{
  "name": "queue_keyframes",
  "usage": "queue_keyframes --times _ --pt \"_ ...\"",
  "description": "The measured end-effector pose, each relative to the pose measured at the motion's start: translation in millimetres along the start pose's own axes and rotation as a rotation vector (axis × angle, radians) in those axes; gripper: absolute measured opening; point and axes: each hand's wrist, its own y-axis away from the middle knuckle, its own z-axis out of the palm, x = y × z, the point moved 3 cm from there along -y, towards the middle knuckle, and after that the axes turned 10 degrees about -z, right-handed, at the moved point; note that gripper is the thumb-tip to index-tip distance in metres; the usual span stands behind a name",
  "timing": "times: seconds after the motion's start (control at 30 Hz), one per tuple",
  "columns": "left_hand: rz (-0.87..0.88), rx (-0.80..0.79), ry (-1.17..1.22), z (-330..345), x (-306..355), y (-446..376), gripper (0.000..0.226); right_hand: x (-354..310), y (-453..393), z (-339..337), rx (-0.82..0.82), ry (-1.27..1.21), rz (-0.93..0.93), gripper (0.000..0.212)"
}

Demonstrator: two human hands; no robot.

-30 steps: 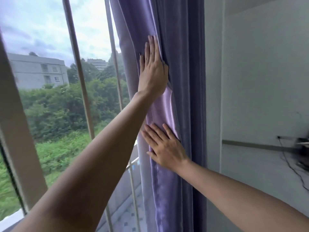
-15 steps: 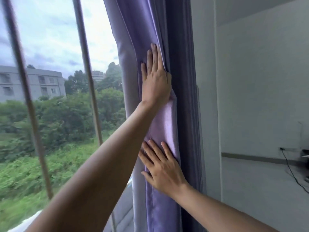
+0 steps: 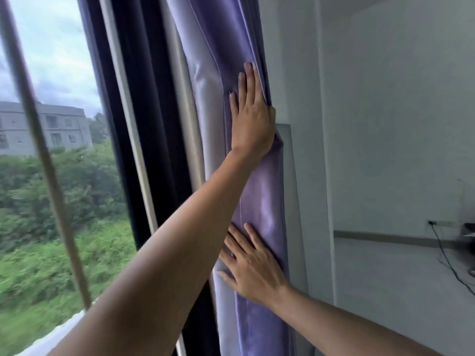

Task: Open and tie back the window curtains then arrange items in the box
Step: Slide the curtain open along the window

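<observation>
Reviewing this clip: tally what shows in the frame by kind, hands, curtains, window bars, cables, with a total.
Hands: 2, left hand above, right hand below, both flat on the purple curtain
Curtains: 1
Window bars: 1
Cables: 1
Total: 5

The left forearm [image 3: 164,258] hid the base of the right hand's [image 3: 253,272] fingers, and both arms were cut off by the lower edge. The curtain [image 3: 259,196] ran beyond the top and bottom edges. The window bar [image 3: 43,160] and greenery [image 3: 38,265] were blurred; the object at the right edge [image 3: 467,228], possibly a shelf, was cropped.
</observation>
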Motion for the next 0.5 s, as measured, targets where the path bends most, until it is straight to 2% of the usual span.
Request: queue_keyframes --times 0.13,0.23,0.37,0.5 --pt "0.006 0.001 0.011 45 -1 -17 0.072 32 11 31 -0.044 -0.001 0.031 0.068" --pt "0.005 0.011 0.018 69 -4 -27 0.072 50 18 57 -0.098 -0.002 0.070 0.072" --pt "-0.007 0.018 0.040 91 -7 -36 0.072 64 28 85 -0.149 0.008 0.101 0.078" --pt "-0.006 0.035 0.013 98 -13 -38 0.071 72 32 97 -0.159 0.012 0.114 0.075"
